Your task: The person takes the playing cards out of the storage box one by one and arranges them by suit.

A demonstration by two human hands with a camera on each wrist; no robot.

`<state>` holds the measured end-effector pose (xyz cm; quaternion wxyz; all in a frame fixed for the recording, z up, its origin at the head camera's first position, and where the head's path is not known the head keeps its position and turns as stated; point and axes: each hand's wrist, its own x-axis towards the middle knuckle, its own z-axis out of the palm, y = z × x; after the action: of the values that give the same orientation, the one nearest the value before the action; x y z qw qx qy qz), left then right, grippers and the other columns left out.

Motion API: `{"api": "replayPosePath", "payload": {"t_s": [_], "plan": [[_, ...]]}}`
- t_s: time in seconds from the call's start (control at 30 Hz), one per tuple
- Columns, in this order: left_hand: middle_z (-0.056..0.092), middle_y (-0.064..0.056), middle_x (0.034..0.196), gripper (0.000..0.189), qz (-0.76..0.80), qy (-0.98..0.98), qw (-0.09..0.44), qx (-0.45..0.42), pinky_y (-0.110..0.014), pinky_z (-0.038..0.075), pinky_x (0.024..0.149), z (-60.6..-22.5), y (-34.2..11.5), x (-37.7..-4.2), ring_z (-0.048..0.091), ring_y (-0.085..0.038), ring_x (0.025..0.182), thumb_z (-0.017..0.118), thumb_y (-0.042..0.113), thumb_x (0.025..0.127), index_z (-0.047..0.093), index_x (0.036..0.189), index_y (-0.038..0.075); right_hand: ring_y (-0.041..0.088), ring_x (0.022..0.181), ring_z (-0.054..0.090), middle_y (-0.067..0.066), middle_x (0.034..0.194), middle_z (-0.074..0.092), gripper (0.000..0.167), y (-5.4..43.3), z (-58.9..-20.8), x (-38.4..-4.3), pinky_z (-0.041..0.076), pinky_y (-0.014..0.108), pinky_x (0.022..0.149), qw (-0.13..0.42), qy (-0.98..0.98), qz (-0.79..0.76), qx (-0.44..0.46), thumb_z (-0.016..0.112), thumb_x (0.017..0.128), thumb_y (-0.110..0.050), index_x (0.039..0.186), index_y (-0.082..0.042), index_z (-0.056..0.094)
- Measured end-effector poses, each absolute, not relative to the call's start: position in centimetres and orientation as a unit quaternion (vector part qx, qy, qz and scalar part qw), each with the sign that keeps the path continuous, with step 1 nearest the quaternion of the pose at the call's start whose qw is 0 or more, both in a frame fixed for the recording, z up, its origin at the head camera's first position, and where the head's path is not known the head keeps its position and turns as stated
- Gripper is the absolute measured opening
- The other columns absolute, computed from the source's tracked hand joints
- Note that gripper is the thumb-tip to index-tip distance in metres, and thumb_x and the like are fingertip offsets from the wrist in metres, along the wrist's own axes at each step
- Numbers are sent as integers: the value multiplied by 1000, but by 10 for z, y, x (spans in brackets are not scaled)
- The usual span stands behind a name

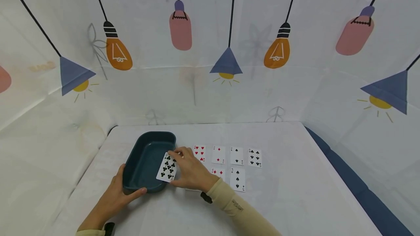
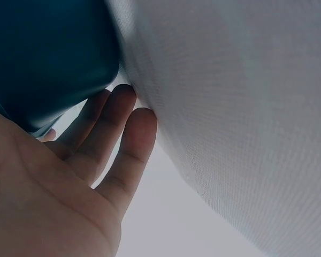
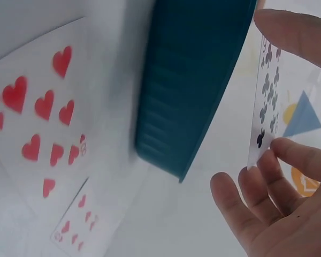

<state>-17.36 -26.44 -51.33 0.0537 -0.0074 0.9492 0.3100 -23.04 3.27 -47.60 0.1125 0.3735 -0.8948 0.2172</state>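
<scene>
My right hand pinches a playing card between thumb and fingertips, its face of many black clubs showing. The card is tilted over the right rim of a dark teal rectangular tray. In the right wrist view, the card appears nearly edge-on, beside the tray's ribbed side. My left hand rests against the tray's near left corner, thumb along the near side and fingers by the left side. Its extended fingers lie beside the tray in the left wrist view.
Right of the tray, face-up cards lie in two rows: hearts, two of diamonds, two of spades, clubs, with diamonds and three of spades nearer. My right arm partly covers the near row. An eight of hearts lies close by.
</scene>
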Motion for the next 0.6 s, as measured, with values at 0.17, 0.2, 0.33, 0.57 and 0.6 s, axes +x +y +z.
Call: {"api": "replayPosePath", "payload": {"t_s": [0.17,0.2,0.33,0.57,0.6], "plan": [[13,-41,156,131,310,949,55,-5,-75,32,100,-513,-265,-173,29,-56,137,72,67,83,-14,159,4,15,120,43,4,139,43,93,47,-475,-227,46,16,87,107,-893,217,379,89,74,-40,151,-14,44],[13,-41,156,131,311,949,56,-4,-75,32,100,-513,-265,-173,29,-56,137,72,67,83,-14,159,4,15,120,43,4,139,42,93,51,-475,-226,46,16,87,104,-893,219,380,89,74,-39,151,-13,44],[11,-40,157,129,314,947,64,1,-75,31,100,-512,-266,-173,27,-57,138,71,66,84,-16,159,6,16,122,43,5,138,44,92,67,-477,-226,47,19,91,95,-892,230,377,89,75,-37,151,-12,45],[8,-40,158,128,319,945,75,5,-76,30,99,-511,-269,-172,24,-58,139,70,64,87,-19,159,7,18,126,41,4,138,45,92,97,-486,-227,49,25,95,69,-903,232,356,89,75,-37,152,-14,44],[8,-40,158,128,318,945,74,5,-76,30,99,-511,-269,-172,25,-58,139,70,64,86,-18,159,7,18,125,41,3,138,45,92,100,-488,-226,49,26,95,66,-905,229,354,89,75,-37,152,-14,44]]}}
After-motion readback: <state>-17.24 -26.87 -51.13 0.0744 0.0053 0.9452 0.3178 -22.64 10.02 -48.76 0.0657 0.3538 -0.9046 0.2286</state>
